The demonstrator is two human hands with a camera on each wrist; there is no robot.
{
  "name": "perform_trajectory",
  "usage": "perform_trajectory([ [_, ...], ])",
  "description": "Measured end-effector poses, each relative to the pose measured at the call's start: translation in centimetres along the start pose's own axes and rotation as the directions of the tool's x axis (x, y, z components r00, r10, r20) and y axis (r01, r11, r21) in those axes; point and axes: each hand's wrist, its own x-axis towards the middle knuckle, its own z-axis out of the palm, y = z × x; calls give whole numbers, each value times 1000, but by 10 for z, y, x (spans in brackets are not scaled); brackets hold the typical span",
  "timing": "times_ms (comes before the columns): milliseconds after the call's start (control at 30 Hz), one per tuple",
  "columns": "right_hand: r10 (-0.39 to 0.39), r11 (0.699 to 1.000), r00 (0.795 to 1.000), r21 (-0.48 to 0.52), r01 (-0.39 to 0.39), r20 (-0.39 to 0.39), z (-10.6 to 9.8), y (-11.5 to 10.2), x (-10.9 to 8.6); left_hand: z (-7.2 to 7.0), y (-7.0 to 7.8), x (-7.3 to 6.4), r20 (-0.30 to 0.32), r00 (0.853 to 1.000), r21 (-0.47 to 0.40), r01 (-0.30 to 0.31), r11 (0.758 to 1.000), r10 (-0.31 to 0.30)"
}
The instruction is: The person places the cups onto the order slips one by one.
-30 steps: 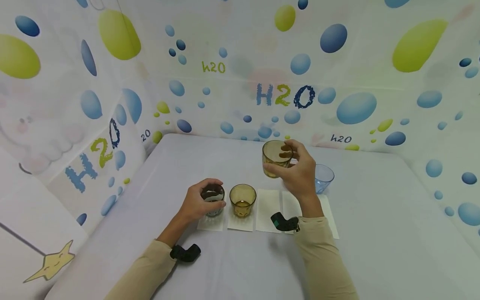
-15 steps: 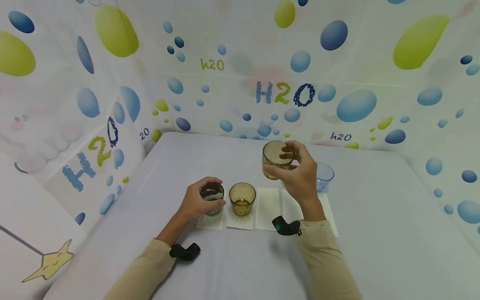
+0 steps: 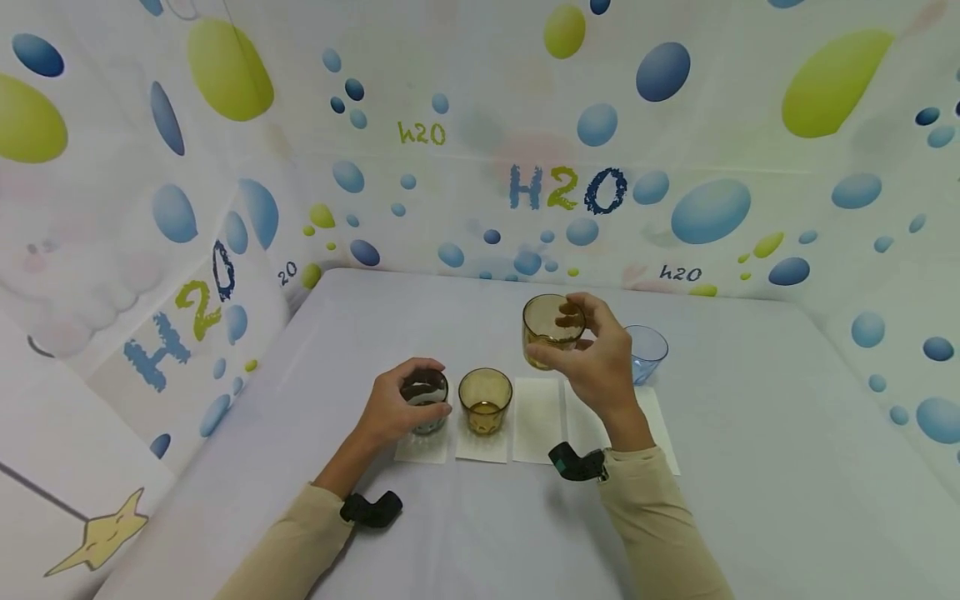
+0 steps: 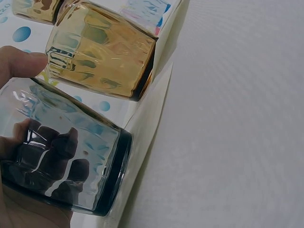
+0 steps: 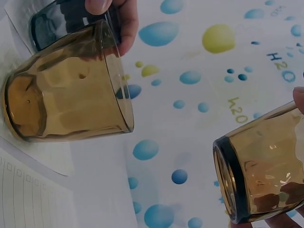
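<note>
Holding an amber, faceted glass tumbler [image 3: 542,333] clear of the white-covered table [image 3: 727,417], the right hand [image 3: 603,358] has thumb and fingers parted by about the tumbler's width, the thumb low across its near side and the fingers round its right side near the rim. That tumbler's long axis is near upright, mouth up; in the head view it shows just above the third white paper sheet [image 3: 537,429] from the left. A second amber glass tumbler [image 3: 485,387] stands upright on the second sheet, left of the raised one and apart from it, between the two hands. The left hand [image 3: 390,406] curls its grip round a smoky grey glass tumbler [image 3: 430,422], which stands on the leftmost sheet. Nearest the right hand otherwise is a pale blue clear glass [image 3: 649,348], just to its right and partly hidden by it.
</note>
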Motion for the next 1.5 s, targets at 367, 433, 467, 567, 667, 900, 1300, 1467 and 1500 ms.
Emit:
perform_trajectory([
  [367,33,999,999,-6,-33,28,-6,4,-2,1,-1,-1,1,1000,-10,-23,1000,23],
  [433,35,999,998,-11,-35,45,-7,6,-2,1,-1,-1,-1,1000,-14,-29,999,29],
  [467,38,999,998,-17,-37,52,-7,7,-1,0,-1,-1,-2,1000,-16,-30,999,30],
  [567,47,999,996,-24,-46,75,-8,10,0,0,-3,-1,-5,1000,-22,-27,999,27],
  [667,65,998,993,-25,-63,94,-10,12,0,0,-3,-1,-8,1000,-21,-23,1000,23],
  [900,102,995,979,-2,-104,177,-10,17,1,-1,-1,0,-8,1000,-12,-17,1000,16],
  [1300,154,988,951,-13,-156,270,-9,27,0,0,0,0,-7,1000,-9,-17,1000,17],
  [1467,178,983,936,-17,-182,303,-7,34,0,-1,-1,1,1,1000,-28,-18,999,18],
  [1500,181,983,934,-23,-183,307,-7,35,0,-1,-1,1,4,1000,-31,-19,999,19],
])
